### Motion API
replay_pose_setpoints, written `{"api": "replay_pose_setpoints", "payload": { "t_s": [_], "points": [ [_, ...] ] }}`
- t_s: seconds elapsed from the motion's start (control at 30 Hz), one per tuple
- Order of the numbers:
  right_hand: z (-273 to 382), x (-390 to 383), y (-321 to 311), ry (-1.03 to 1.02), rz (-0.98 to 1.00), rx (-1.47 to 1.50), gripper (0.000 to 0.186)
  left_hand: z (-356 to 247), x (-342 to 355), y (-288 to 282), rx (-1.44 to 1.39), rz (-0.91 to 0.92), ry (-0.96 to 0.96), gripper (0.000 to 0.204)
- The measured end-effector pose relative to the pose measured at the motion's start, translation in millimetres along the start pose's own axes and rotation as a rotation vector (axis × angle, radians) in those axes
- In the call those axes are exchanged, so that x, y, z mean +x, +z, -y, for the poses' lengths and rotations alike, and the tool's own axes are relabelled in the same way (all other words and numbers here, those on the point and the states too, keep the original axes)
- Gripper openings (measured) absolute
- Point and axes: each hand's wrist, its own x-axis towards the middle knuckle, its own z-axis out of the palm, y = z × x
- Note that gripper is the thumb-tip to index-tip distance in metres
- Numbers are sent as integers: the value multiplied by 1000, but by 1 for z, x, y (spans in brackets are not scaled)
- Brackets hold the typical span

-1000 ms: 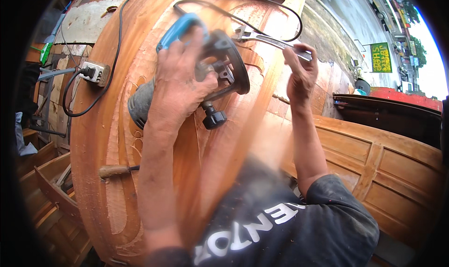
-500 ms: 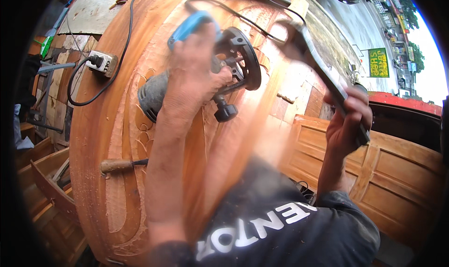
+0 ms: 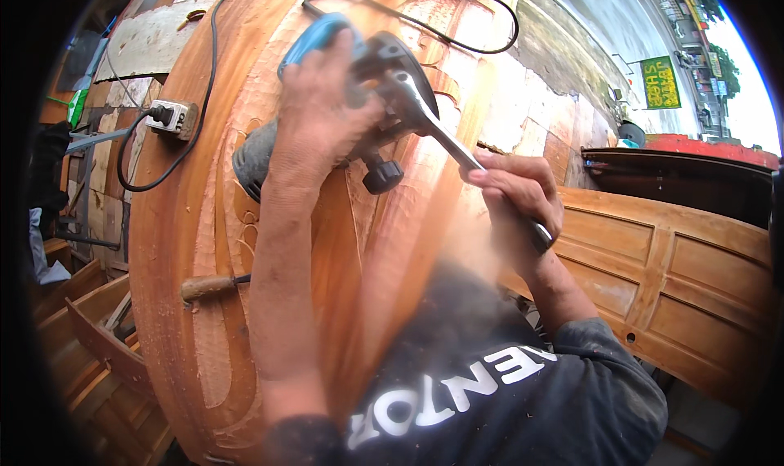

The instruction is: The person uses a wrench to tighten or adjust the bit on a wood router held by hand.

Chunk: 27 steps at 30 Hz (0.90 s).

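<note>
A handheld router (image 3: 251,162) lies on its side on the carved wooden panel (image 3: 159,245); it has a blue part, a dark grey body and a round black base. My left hand (image 3: 320,111) is wrapped around its middle, with the thumb near the base. A silver wrench (image 3: 447,142) is gripped at its handle end by my right hand (image 3: 523,190). Its head overlaps the opening in the router's base; blur hides whether it sits on a nut. A black knob (image 3: 382,177) sticks out below the base.
A wooden-handled tool (image 3: 211,287) lies on the panel near my left forearm. The black power cord (image 3: 214,66) loops to a white socket block (image 3: 169,117) at the left. Another panelled wooden piece (image 3: 621,254) stands at the right. Wooden drawers (image 3: 102,335) sit lower left.
My right hand has brought the wrench down and left, from raised in the air to the router's base. The left hand keeps its hold on the router. The view has shifted slightly.
</note>
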Motion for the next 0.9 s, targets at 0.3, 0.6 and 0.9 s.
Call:
{"api": "replay_pose_setpoints", "payload": {
  "t_s": [0.3,0.6,0.9],
  "points": [
    [20,43,24,-70,127,-86,17,-2,-2,-1,-40,-21,8,88],
    [12,77,28,87,158,-75,7,-4,-3,-2,-81,0,-19,88],
    [-12,64,53,-35,-54,468,26,-3,-3,-1,-74,-11,5,89]
  ]
}}
